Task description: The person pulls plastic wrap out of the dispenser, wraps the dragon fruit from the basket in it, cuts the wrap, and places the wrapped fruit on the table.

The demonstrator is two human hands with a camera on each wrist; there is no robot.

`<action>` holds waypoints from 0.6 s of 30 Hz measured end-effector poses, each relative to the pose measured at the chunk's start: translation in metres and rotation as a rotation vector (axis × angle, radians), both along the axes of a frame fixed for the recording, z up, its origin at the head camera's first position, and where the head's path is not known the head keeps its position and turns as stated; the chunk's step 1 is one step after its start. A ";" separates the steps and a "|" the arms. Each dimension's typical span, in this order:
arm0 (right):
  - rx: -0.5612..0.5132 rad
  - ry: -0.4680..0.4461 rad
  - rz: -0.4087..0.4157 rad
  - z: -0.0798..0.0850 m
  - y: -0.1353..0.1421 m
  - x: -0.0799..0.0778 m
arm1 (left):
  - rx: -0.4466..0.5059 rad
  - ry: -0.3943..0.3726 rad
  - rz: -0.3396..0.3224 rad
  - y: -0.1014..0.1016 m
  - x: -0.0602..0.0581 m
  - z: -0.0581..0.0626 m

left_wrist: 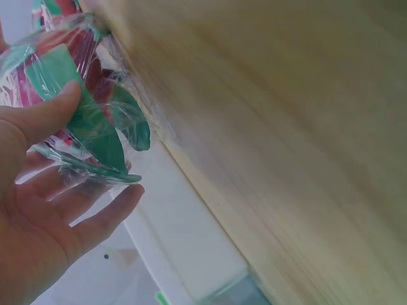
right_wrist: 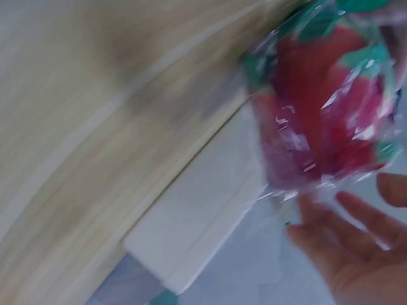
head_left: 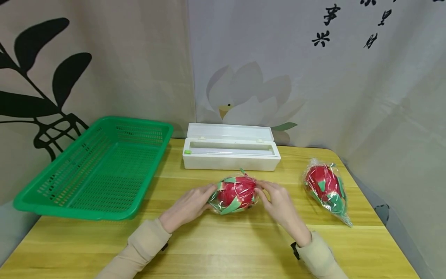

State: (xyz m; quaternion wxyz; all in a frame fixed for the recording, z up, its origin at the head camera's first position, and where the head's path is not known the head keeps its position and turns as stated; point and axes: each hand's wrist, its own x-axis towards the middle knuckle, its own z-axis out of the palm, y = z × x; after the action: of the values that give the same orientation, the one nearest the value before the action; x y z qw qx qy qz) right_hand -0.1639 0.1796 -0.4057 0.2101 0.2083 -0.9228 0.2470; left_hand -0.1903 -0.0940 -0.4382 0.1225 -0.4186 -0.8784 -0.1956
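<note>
A red dragon fruit with green scales [head_left: 237, 193], wrapped in clear plastic film, is between both hands above the wooden table. My left hand [head_left: 191, 203] grips its left end; in the left wrist view the thumb [left_wrist: 60, 111] lies on a green scale and the fingers spread along the opposite side. At the other end, my right hand [head_left: 278, 199] touches the film with its fingertips. The right wrist view is blurred and shows those fingers [right_wrist: 343, 235] loosely spread beside the fruit, the thumb apart from them.
Behind the hands stands a white cling film box [head_left: 231, 162] with its lid raised. A green plastic basket [head_left: 139, 211] occupies the left side of the table. Another film-wrapped dragon fruit [head_left: 324, 184] lies at the right. Printed cloth [head_left: 244, 46] hangs behind the table.
</note>
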 end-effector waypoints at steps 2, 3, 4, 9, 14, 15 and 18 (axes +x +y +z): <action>0.020 -0.003 -0.013 0.000 -0.004 0.005 | -0.002 0.005 0.000 0.001 0.000 0.000; 0.026 -0.008 -0.010 0.001 -0.005 0.007 | -0.001 0.004 0.000 0.001 0.000 0.000; 0.027 -0.011 -0.001 0.000 -0.006 0.007 | -0.002 0.004 0.003 0.001 0.000 0.000; -0.086 0.019 -0.011 -0.003 -0.002 0.002 | -0.011 0.008 0.015 0.000 0.001 0.000; -0.172 -0.061 -0.122 -0.005 0.005 -0.006 | -0.012 0.025 0.016 0.000 0.001 0.001; -0.160 -0.105 -0.142 -0.005 0.006 -0.007 | -0.012 0.030 0.015 0.000 0.001 0.001; -0.074 -0.255 -0.203 -0.004 0.008 -0.009 | -0.014 0.042 0.017 0.000 0.001 0.000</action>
State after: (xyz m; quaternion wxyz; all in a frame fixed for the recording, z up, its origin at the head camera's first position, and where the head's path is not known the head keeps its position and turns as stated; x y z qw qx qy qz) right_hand -0.1733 0.1879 -0.4095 0.1228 0.0730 -0.9486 0.2825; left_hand -0.1893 -0.0942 -0.4378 0.1397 -0.4163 -0.8804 -0.1794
